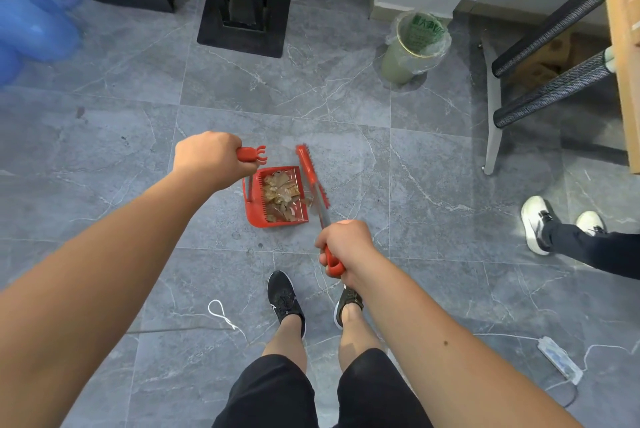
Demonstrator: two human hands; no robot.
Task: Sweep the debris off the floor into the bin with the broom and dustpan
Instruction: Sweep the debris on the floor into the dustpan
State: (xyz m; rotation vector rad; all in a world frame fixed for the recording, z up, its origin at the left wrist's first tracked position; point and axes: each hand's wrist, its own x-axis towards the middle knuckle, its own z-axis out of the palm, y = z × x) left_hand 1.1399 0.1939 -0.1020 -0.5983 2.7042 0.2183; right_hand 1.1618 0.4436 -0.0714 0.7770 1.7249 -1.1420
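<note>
A red dustpan (254, 211) rests on the grey tiled floor in the middle of the view, holding brown paper scraps and clear wrapping (280, 194). My left hand (207, 159) is shut on the red top of the dustpan's upright handle. My right hand (343, 247) grips the red end of the broom's handle. The red broom head (310, 169) lies along the dustpan's right side, touching the debris at its mouth. A pale green bin (401, 60) lined with a clear bag stands far right, near the wall.
Another person's legs in white shoes (535, 225) stand at the right. A chair with black mesh arms (550, 88) and a wooden desk are beyond them. A black stand base (242, 36) and blue water bottles (31, 19) sit at the back. A power strip (559, 360) and cords lie near my feet.
</note>
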